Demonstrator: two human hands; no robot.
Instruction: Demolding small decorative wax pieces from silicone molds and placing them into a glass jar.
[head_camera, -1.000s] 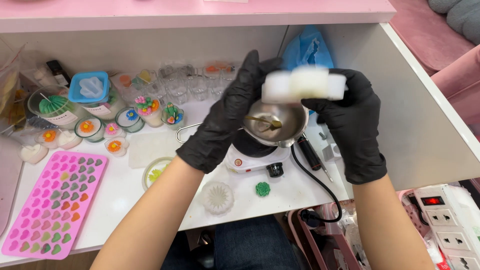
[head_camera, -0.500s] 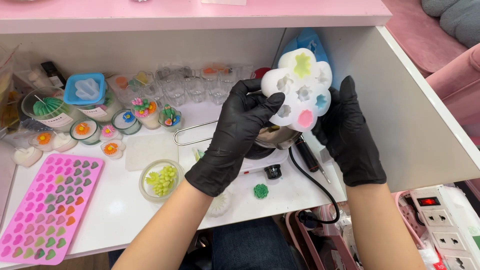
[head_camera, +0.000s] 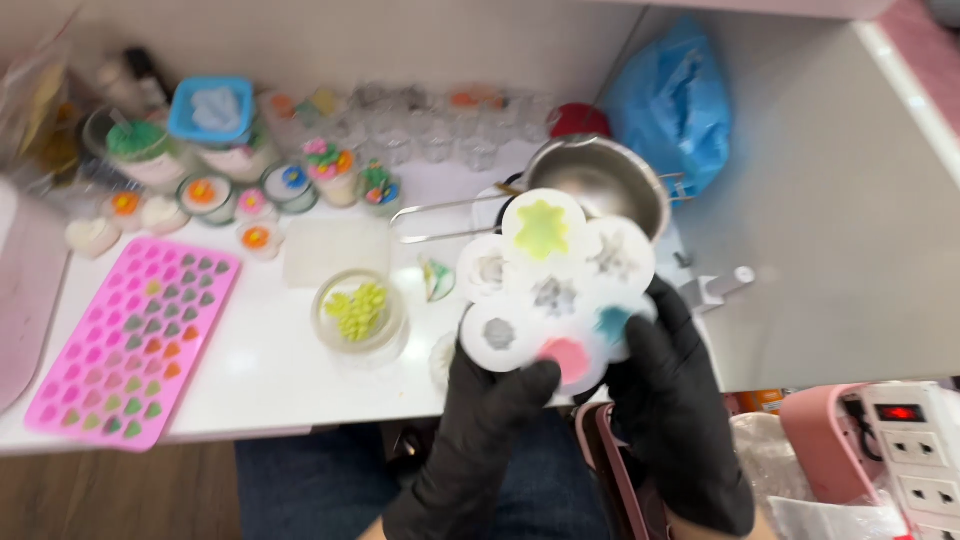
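Note:
A white flower-shaped silicone mould (head_camera: 556, 288) with several cavities holding yellow-green, pink, teal and grey pieces is held up facing me. My left hand (head_camera: 497, 410), in a black glove, grips its lower left edge. My right hand (head_camera: 668, 392), also gloved in black, grips its lower right edge. Behind the mould sits a small metal pot (head_camera: 600, 183) with a wire handle, partly hidden by the mould.
On the white table (head_camera: 250, 370) lie a pink heart mould tray (head_camera: 135, 338), a clear dish of yellow-green pieces (head_camera: 360, 312), small decorated jars (head_camera: 290, 185) and empty glass cups (head_camera: 430, 140). A blue bag (head_camera: 668, 105) sits at the back. A power strip (head_camera: 910, 450) is at lower right.
Both hands have lowered the flower mould towards me, in front of the pot, and turned its cavity side up. The camera has tilted and moved closer.

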